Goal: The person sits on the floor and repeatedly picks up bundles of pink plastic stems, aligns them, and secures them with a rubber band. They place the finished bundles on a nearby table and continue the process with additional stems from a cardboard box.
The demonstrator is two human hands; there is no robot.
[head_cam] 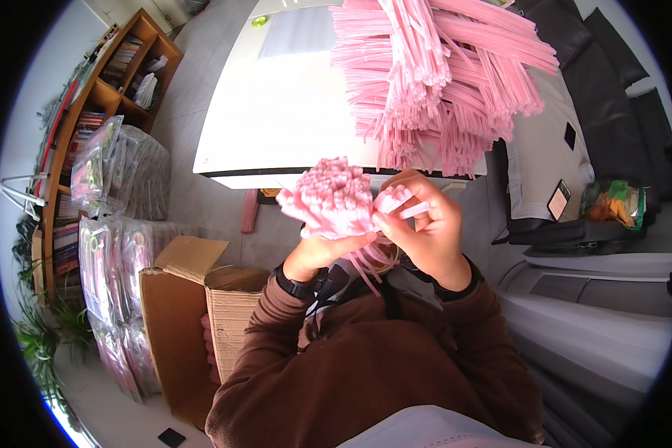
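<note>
My left hand (327,249) is closed around a thick bundle of thin pink sticks (336,193), their ends facing up. At its right side, my right hand (425,224) pinches a few pink sticks (393,199) between thumb and fingers; one stick points out to the right. Several loose pink strands (369,269) hang below the bundle. Beyond my hands, a large heap of similar pink sticks (425,84) lies in crossing bundles on the right part of a white table (280,112). What the sticks are made of is hard to tell.
A roll of green tape (260,21) lies at the table's far left. An open cardboard box (173,336) stands at my left, beside stacked clear plastic packages (109,263) and a wooden bookshelf (103,89). To the right, a dark sofa (599,95) holds a phone (559,200) and a plastic bag (616,206).
</note>
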